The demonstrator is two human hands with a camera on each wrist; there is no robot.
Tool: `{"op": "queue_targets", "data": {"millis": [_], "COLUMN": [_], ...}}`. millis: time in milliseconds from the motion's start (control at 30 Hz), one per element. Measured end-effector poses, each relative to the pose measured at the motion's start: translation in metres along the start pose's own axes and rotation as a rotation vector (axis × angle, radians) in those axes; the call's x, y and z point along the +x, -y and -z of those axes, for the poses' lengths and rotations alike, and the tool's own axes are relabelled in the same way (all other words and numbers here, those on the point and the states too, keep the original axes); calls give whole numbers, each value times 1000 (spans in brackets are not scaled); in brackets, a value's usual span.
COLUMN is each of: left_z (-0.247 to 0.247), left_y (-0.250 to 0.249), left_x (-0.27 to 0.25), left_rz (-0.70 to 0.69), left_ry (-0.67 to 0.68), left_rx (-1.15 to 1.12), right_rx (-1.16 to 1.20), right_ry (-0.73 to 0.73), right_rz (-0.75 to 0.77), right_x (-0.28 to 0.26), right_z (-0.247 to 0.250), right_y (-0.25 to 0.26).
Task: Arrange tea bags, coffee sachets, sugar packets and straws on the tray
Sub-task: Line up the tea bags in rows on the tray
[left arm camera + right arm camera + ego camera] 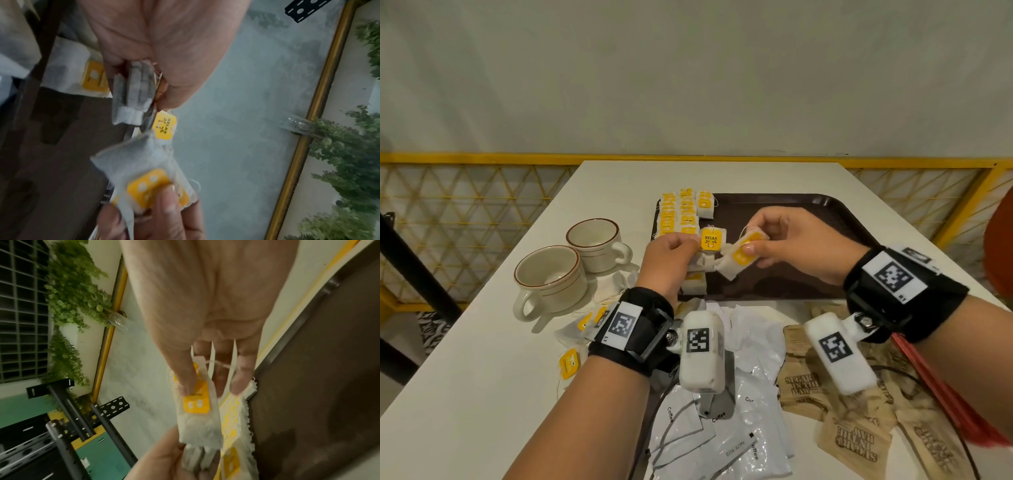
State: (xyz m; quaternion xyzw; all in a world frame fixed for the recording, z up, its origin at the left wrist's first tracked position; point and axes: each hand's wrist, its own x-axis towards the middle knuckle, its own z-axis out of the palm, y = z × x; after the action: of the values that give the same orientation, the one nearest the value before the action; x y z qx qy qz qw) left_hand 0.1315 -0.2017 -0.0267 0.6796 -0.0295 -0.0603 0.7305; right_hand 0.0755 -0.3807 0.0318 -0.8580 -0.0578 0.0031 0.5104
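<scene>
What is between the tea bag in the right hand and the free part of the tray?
Nothing visible. The right hand pinches the tea bag above the dark tray, bare beneath it; the rows of tea bags lie to the left.

Dark brown tray (825,219) at table's far right. White tea bags with yellow tags (683,212) in overlapping rows along tray's left edge; one bag (736,258) tilted above tray, another small stack (705,255) just beside it. White coffee sachets (722,442), brown sugar packets (859,435), red straws (948,394) heaped at table's near edge.
</scene>
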Motion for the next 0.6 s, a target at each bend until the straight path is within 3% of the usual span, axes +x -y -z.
{"op": "queue_targets", "data": {"millis": [100, 200, 267, 400, 500, 600], "left_z": [-2, -4, -5, -6, -6, -6], "left_y": [1, 3, 3, 1, -1, -2], "left_x": [1, 0, -1, -2, -4, -6], "left_rz": [-46, -71, -75, -78, -84, -99], "left_ry": [-24, -20, -1, 23, 46, 53], "left_rx": [1, 26, 29, 17, -3, -15], "right_rx": [192, 49, -88, -261, -356, -297], "right_ry": [136, 190, 147, -93, -122, -161], "right_rz": [-81, -17, 43, 101, 103, 105], "right_x": [-4, -6, -3, 9, 12, 13], "right_z": [10, 10, 5, -4, -8, -7], "right_y": [4, 11, 12, 5, 5, 5]}}
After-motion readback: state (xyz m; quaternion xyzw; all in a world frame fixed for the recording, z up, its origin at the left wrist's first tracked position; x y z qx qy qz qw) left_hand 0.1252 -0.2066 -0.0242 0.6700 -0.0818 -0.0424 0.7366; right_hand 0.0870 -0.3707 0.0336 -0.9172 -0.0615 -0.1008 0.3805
